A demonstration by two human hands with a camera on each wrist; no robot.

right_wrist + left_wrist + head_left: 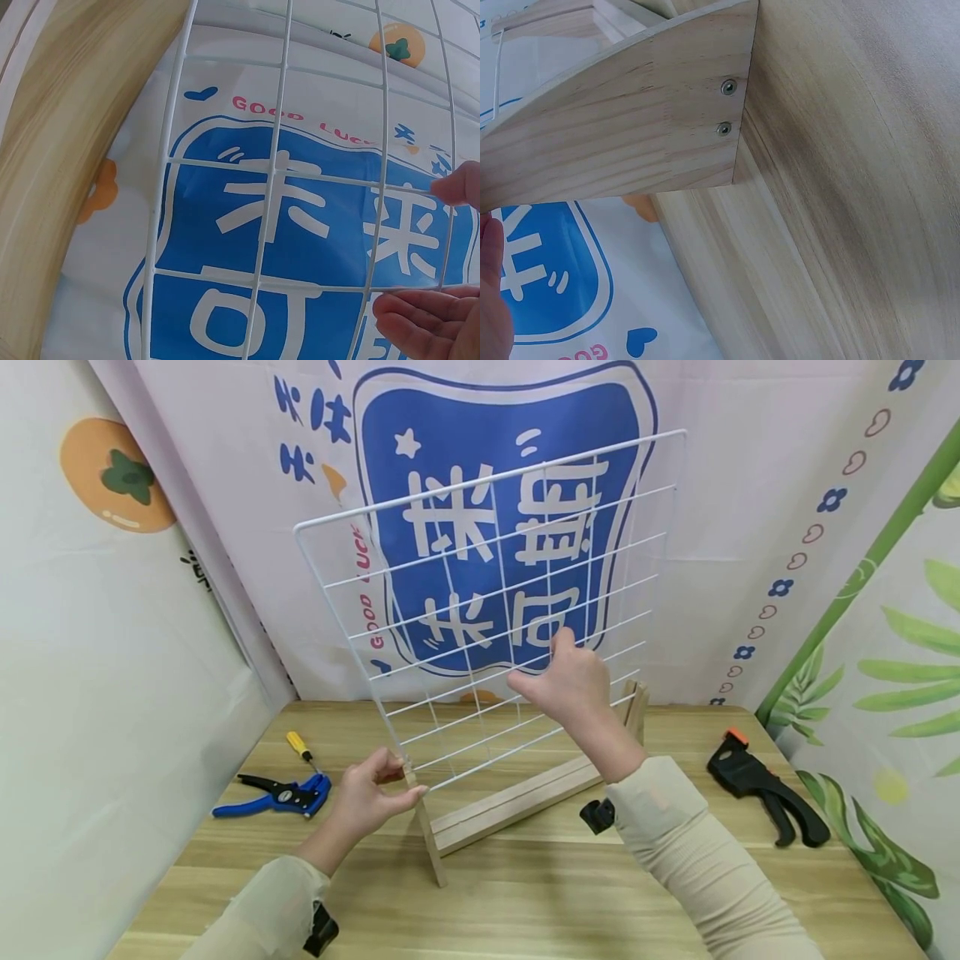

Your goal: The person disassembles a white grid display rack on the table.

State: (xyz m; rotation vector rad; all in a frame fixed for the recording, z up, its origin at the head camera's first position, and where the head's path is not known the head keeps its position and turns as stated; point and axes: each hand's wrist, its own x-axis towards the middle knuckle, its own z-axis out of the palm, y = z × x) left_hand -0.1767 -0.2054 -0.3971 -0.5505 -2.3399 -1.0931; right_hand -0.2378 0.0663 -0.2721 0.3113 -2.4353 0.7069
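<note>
Over wooden table, left hand pinching wire grid corner, right hand fingers curled around its wires

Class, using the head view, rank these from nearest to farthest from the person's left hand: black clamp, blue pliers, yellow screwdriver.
From the left hand:
1. Blue pliers, just to its left.
2. Yellow screwdriver, behind the pliers.
3. Black clamp, far right of the table.
</note>
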